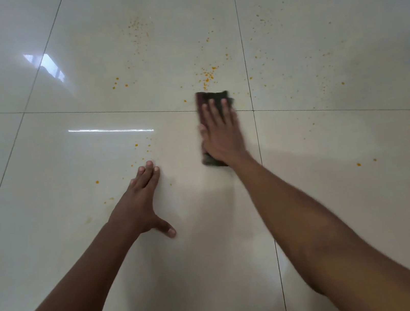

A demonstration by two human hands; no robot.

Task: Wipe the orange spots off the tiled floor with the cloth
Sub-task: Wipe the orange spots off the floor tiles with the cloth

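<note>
A glossy cream tiled floor (41,181) fills the view from above, crossed by thin dark grout lines (242,41) that meet just right of the middle. Two bare forearms reach forward from the near edge.

The right hand (222,136) lies flat on a dark folded cloth (212,97), fingers straight and close together, pressing it onto the floor; this grip is a flat press, not a pinch. The cloth straddles the cross-running grout line, just left of where the lines meet.

The left hand (139,203) rests on the floor to the left and nearer, fingers straight and together, thumb spread aside, holding nothing and seemingly propping the body.

Orange spots (208,75) lie thickest just beyond the cloth's far edge. Lighter scatters sit farther off toward the far edge, on the tile to the right, and around the left hand's fingertips. Two lone drops lie near the right edge.

Most spots remain, so the wiping appears far from finished. To do it well: keep the palm flat and firm, push forward through the dense cluster, overlap strokes, and refold to a clean face to avoid smearing.

No brands, labels or writing can be seen.
</note>
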